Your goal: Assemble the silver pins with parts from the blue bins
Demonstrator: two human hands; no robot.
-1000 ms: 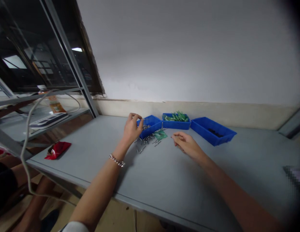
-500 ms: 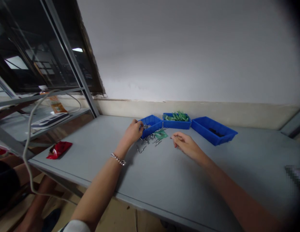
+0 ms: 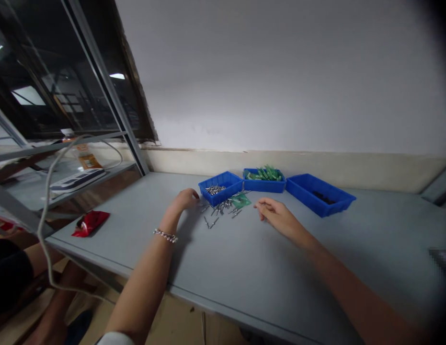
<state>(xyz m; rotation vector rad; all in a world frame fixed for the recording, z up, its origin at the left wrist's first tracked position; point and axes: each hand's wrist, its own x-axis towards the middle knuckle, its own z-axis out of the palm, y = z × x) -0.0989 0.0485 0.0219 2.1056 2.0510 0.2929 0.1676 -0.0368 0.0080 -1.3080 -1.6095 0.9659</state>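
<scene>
My left hand (image 3: 186,199) is just left of a blue bin (image 3: 230,193) of small silver metal pins (image 3: 215,189), which look like rivets. Its fingers curl downward, and whatever is between their tips is hidden. Loose pins (image 3: 223,207) lie on the table in front of that bin, some on or beside a small green plastic bag (image 3: 242,200). To the right of this bag, my right hand (image 3: 275,214) is held low over the table with its fingers pinched together. What the pinch holds, if anything, is too small to make out.
A second blue bin (image 3: 264,186) holds green packets (image 3: 269,173); a third blue bin (image 3: 316,203) holds dark small parts (image 3: 324,197). A red packet (image 3: 91,223) lies at the table's left. A shelf with a bottle (image 3: 86,158) and a white cable (image 3: 46,201) stand beyond; someone's legs show lower left.
My left hand has come out of the bin of pins and moved left, down beside it. My right hand keeps its place and its pinch. The view has shifted slightly.
</scene>
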